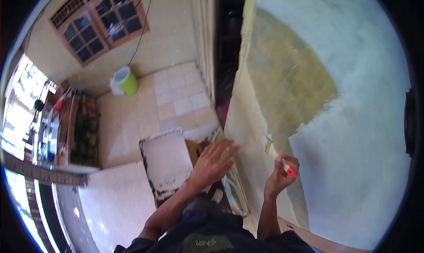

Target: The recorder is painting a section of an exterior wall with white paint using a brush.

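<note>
My right hand [281, 176] grips a paintbrush [269, 145] by its pale handle, whose red end sticks out behind the fist. The bristle end is at the cream-coloured band [245, 120] on the wall; I cannot tell how firmly it touches. Beside this band lies a bare, ochre-grey patch [288, 74], bordered by pale bluish-white wall [357, 147]. My left hand [213, 162] holds nothing, its fingers spread just left of the wall. Below and left of it is a square, whitish tray or stool top [165, 160] with a dark, chipped rim.
A dark doorway gap [228, 47] runs along the wall's edge. Farther off, a lime-green bucket-like container [127, 82] stands on the tiled floor [132, 120] below a wooden-framed window [102, 22]. Cluttered furniture [82, 130] stands at left. Crumpled sheeting [233, 186] lies along the wall's foot.
</note>
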The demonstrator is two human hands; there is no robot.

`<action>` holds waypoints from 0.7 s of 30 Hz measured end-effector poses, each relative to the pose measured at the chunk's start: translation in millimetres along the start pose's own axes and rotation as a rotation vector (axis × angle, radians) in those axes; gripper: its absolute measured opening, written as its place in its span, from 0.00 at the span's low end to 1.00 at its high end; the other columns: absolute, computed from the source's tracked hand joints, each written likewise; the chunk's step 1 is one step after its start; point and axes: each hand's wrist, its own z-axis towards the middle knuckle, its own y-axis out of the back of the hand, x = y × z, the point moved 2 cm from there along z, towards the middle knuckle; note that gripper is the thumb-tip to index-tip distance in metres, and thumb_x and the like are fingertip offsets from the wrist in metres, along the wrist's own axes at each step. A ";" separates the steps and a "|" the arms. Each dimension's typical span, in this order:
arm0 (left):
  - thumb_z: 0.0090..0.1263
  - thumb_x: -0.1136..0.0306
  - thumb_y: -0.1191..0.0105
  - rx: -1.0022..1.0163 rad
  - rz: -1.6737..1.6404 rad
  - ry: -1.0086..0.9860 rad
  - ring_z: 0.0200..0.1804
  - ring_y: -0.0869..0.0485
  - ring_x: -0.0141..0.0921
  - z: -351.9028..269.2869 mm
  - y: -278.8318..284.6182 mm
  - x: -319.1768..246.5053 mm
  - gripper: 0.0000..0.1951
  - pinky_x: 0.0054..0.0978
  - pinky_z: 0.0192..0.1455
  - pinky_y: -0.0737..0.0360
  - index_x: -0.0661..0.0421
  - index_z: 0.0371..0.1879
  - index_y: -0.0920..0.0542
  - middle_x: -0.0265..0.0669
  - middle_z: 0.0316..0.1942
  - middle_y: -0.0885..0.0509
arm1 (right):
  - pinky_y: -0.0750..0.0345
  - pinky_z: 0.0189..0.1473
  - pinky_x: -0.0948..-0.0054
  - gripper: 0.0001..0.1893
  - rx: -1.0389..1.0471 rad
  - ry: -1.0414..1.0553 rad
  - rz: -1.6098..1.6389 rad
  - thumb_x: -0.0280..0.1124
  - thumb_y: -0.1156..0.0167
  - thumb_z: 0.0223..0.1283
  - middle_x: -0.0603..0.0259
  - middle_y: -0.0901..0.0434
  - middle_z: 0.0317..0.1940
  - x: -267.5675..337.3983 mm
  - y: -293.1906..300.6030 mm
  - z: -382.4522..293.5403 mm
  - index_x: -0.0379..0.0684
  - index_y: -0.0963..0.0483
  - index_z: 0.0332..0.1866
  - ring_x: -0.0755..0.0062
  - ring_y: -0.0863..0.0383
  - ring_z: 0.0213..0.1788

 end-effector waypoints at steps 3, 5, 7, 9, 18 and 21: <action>0.66 0.68 0.39 -0.041 0.026 0.246 0.66 0.27 0.44 -32.0 18.9 13.5 0.26 0.42 0.65 0.28 0.49 0.65 0.25 0.42 0.63 0.25 | 0.24 0.46 0.75 0.08 0.178 -0.042 -0.006 0.21 0.36 0.65 0.61 0.25 0.47 -14.7 -38.7 -16.8 0.39 0.28 0.44 0.72 0.25 0.45; 0.67 0.68 0.40 -0.137 0.086 0.296 0.67 0.27 0.44 -56.5 29.3 26.5 0.26 0.43 0.65 0.29 0.50 0.65 0.26 0.42 0.63 0.26 | 0.23 0.45 0.74 0.08 0.282 -0.081 0.032 0.23 0.38 0.68 0.59 0.25 0.49 -26.0 -64.2 -31.9 0.39 0.29 0.47 0.72 0.22 0.45; 0.67 0.68 0.40 -0.130 0.087 0.386 0.67 0.28 0.44 -87.5 38.4 42.4 0.26 0.43 0.66 0.29 0.50 0.66 0.26 0.42 0.64 0.26 | 0.23 0.45 0.73 0.08 0.379 -0.157 0.113 0.23 0.40 0.69 0.58 0.25 0.50 -23.3 -93.3 -54.1 0.39 0.29 0.48 0.70 0.20 0.45; 0.68 0.68 0.40 -0.140 0.093 0.448 0.68 0.28 0.44 -129.9 44.2 53.4 0.26 0.43 0.66 0.30 0.51 0.66 0.26 0.43 0.64 0.27 | 0.22 0.44 0.72 0.08 0.456 -0.213 0.205 0.23 0.41 0.70 0.57 0.25 0.50 -20.4 -111.8 -90.0 0.39 0.30 0.50 0.69 0.19 0.46; 0.67 0.69 0.40 -0.316 0.087 0.764 0.64 0.26 0.46 -284.8 82.9 119.4 0.24 0.42 0.65 0.27 0.53 0.64 0.26 0.45 0.62 0.24 | 0.23 0.47 0.77 0.05 0.831 -0.341 0.097 0.23 0.40 0.69 0.62 0.22 0.43 -21.7 -192.2 -223.4 0.37 0.25 0.46 0.75 0.20 0.44; 0.68 0.69 0.41 -0.332 0.079 0.885 0.63 0.25 0.47 -334.3 92.4 157.4 0.24 0.42 0.64 0.26 0.53 0.63 0.25 0.46 0.61 0.24 | 0.26 0.47 0.80 0.06 0.908 -0.235 -0.006 0.25 0.39 0.69 0.66 0.23 0.42 -45.6 -231.3 -267.6 0.37 0.25 0.46 0.78 0.24 0.44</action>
